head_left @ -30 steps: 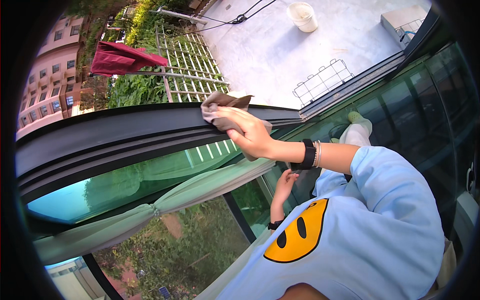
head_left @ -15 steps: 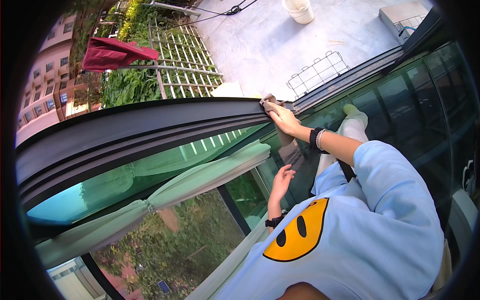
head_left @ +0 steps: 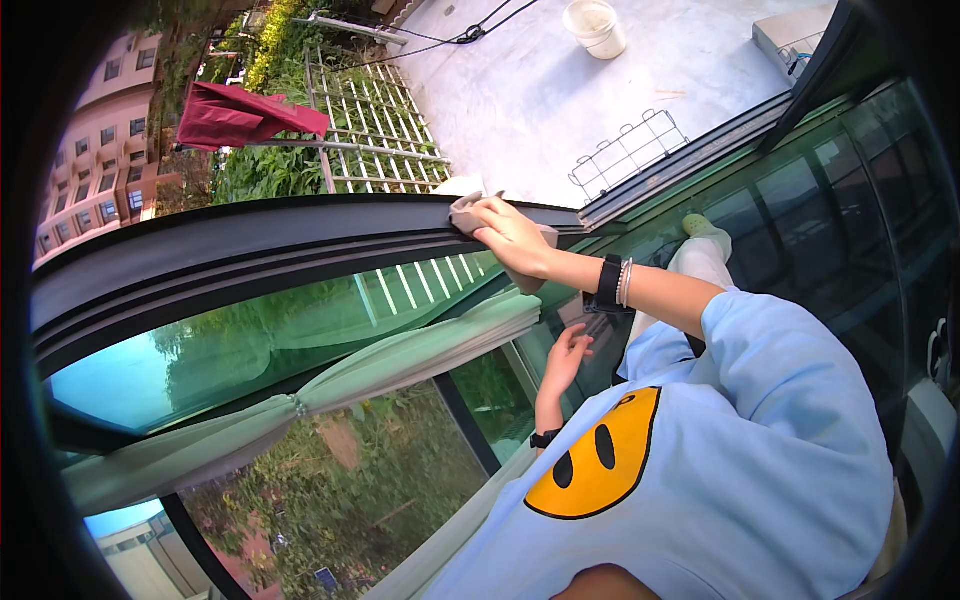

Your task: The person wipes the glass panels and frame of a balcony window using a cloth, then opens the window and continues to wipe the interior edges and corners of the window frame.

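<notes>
My right hand (head_left: pixel 512 236) presses a grey-brown cloth (head_left: pixel 466 213) onto the dark metal window frame (head_left: pixel 300 222). Its fingers close over the cloth, and a loose end hangs below the palm. Lower down, my left hand (head_left: pixel 566 358) is in the air near the green curtain (head_left: pixel 440 345), holding nothing, with its fingers loosely apart and bent. Bands circle both wrists.
Outside lies a pale floor with a white bucket (head_left: pixel 594 28) and a wire rack (head_left: pixel 630 152). A dark red cloth (head_left: pixel 245 117) hangs by a white lattice fence (head_left: pixel 380 120). Dark glass (head_left: pixel 830 220) stands at my right, near my shod foot (head_left: pixel 706 228).
My right hand has slid left along the window frame with the cloth. My left hand stays nearly where it was.
</notes>
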`<state>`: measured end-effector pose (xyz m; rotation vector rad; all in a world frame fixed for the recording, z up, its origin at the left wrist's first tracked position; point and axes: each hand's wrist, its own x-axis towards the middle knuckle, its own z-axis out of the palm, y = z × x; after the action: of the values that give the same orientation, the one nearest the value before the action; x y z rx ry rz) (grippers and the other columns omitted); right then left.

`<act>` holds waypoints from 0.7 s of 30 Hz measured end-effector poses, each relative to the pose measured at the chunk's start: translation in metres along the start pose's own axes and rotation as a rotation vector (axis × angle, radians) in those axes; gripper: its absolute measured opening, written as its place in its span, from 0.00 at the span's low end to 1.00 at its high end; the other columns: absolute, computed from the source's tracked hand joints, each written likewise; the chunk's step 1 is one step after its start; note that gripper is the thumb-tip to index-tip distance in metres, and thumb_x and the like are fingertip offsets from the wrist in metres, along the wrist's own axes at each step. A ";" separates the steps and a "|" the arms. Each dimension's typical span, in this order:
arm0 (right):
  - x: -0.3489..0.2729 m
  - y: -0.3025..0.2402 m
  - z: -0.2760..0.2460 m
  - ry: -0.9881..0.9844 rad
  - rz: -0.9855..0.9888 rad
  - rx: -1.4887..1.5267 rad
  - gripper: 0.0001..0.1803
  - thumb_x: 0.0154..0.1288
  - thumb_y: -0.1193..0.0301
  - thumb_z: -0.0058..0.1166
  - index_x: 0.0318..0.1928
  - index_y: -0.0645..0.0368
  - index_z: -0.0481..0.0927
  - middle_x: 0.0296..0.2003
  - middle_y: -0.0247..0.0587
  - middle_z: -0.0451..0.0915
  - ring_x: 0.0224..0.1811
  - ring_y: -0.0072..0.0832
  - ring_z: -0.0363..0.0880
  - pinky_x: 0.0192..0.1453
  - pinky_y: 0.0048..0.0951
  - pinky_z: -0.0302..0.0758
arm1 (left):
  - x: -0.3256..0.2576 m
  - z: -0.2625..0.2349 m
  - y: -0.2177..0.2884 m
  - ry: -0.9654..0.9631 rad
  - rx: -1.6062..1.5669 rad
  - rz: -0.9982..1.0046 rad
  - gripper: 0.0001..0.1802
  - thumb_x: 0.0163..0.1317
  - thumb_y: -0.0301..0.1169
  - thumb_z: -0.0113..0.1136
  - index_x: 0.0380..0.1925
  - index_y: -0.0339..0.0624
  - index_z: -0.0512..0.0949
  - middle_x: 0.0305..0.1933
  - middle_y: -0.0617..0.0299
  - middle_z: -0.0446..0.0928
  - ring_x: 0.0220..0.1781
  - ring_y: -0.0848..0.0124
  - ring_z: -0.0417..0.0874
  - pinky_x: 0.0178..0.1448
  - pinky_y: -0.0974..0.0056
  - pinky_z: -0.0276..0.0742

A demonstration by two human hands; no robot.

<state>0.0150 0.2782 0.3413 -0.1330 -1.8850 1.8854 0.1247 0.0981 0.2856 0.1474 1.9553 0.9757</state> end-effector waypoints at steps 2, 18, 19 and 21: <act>0.012 -0.020 0.004 0.012 -0.098 0.031 0.21 0.56 0.64 0.43 0.49 0.59 0.72 0.45 0.46 0.69 0.50 0.41 0.66 0.56 0.38 0.61 | 0.002 0.001 0.006 -0.004 0.010 0.011 0.21 0.63 0.31 0.47 0.55 0.36 0.64 0.43 0.56 0.76 0.38 0.72 0.78 0.46 0.68 0.70; 0.021 0.010 -0.015 -0.183 -0.215 0.160 0.21 0.52 0.71 0.39 0.48 0.61 0.71 0.47 0.44 0.69 0.53 0.37 0.65 0.60 0.34 0.59 | 0.013 0.010 0.019 0.019 0.056 0.018 0.20 0.62 0.31 0.47 0.53 0.33 0.65 0.43 0.55 0.76 0.42 0.71 0.77 0.49 0.69 0.69; 0.016 0.022 -0.018 -0.196 -0.180 0.158 0.20 0.53 0.71 0.39 0.48 0.61 0.71 0.47 0.45 0.69 0.53 0.37 0.65 0.60 0.34 0.59 | 0.013 0.012 0.020 0.020 0.062 0.005 0.20 0.62 0.30 0.47 0.53 0.33 0.65 0.42 0.55 0.76 0.42 0.71 0.77 0.49 0.69 0.69; 0.006 0.052 -0.024 -0.209 -0.089 0.118 0.20 0.54 0.70 0.39 0.48 0.62 0.71 0.47 0.46 0.69 0.53 0.38 0.65 0.59 0.33 0.61 | 0.013 0.017 0.024 0.018 0.033 0.004 0.20 0.62 0.30 0.47 0.53 0.33 0.65 0.42 0.55 0.76 0.42 0.71 0.77 0.49 0.69 0.69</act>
<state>0.0052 0.3052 0.2912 0.1895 -1.8705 2.0086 0.1240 0.1300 0.2884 0.1625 1.9893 0.9505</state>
